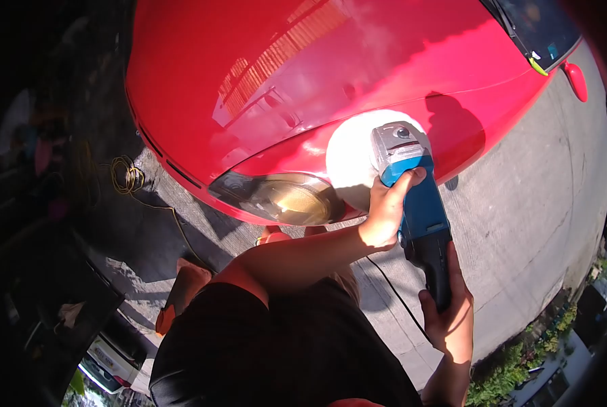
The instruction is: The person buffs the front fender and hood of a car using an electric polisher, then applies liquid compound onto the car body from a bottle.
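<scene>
Sun glares off a red car (pixel 201 61) across the top of the frame as you bring a blue-and-black polisher (pixel 427 207), right of centre, to the bodywork beside the headlight (pixel 296 200). Your left grip (pixel 387 211) is clamped on the blue body near the head, thumb over the top; your right grip (pixel 451 319), lower right, is wrapped around the black rear handle. The broad white pad (pixel 351 152) at the middle of the frame covers the red panel and overlaps the headlight's edge from this angle; it appears to rest on the paint, though whether it is turning cannot be told. The step in hand looks to be working the pad over the front corner. The next move, by this judgement, calls for a steady two-handed hold, the pad flat to the curve and light pressure near the headlight's rim, where an edge could catch. A dark cord (pixel 399 295) runs slack below the tool, between it and your body, and is worth guiding clear. A yellow cable (pixel 132 178) lies coiled on the pavement (pixel 514 230) at left.
</scene>
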### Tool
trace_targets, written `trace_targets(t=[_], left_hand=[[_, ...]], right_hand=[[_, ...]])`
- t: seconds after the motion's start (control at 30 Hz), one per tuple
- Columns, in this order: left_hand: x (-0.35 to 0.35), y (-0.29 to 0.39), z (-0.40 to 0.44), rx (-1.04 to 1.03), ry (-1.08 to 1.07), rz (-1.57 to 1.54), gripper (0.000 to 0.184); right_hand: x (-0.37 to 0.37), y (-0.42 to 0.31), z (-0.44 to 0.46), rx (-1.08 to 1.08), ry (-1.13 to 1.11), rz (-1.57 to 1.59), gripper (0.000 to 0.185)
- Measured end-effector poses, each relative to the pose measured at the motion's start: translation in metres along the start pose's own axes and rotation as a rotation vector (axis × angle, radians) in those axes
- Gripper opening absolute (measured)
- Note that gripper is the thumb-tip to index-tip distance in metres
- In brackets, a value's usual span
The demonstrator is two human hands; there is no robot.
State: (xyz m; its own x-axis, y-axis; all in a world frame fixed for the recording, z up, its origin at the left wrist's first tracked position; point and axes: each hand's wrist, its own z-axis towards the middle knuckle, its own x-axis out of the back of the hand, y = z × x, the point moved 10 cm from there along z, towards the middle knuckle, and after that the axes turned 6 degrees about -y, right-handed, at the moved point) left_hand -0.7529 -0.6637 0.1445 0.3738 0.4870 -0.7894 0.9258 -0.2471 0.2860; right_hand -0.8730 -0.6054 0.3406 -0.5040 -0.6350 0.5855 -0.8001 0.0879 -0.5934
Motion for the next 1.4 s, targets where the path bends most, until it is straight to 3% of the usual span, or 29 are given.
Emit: trace_targets(t=[0.1,0.17,0.37,0.87,1.0,1.13,1.23,1.4], left_hand=[[0.035,0.032,-0.025,-0.029,0.066,-0.016,0.042],[0.058,0.043,-0.031,-0.057,0.061,0.117,0.062],[0.102,0.064,-0.059,0.050,0.139,0.046,0.065],[0.218,0.093,-0.095,0.038,0.259,-0.111,0.070],[0.243,0.112,-0.114,0.013,0.277,-0.195,0.062],[0.280,0.115,-0.132,-0.001,0.360,-0.124,0.074],[0.297,0.115,-0.150,0.017,0.390,-0.255,0.058],[0.348,0.089,-0.163,0.048,0.396,-0.173,0.079]], right_hand=[[-0.035,-0.025,0.006,0.041,-0.065,-0.034,0.088],[-0.055,-0.030,0.008,0.046,-0.100,-0.021,0.090],[-0.099,-0.053,0.010,0.082,-0.160,-0.051,0.095],[-0.187,-0.089,0.031,0.195,-0.327,-0.083,0.094],[-0.220,-0.092,0.034,0.252,-0.351,-0.075,0.093],[-0.248,-0.092,0.035,0.185,-0.437,-0.041,0.093],[-0.269,-0.090,0.034,0.211,-0.445,-0.043,0.093],[-0.295,-0.080,0.032,0.225,-0.488,-0.039,0.091]])
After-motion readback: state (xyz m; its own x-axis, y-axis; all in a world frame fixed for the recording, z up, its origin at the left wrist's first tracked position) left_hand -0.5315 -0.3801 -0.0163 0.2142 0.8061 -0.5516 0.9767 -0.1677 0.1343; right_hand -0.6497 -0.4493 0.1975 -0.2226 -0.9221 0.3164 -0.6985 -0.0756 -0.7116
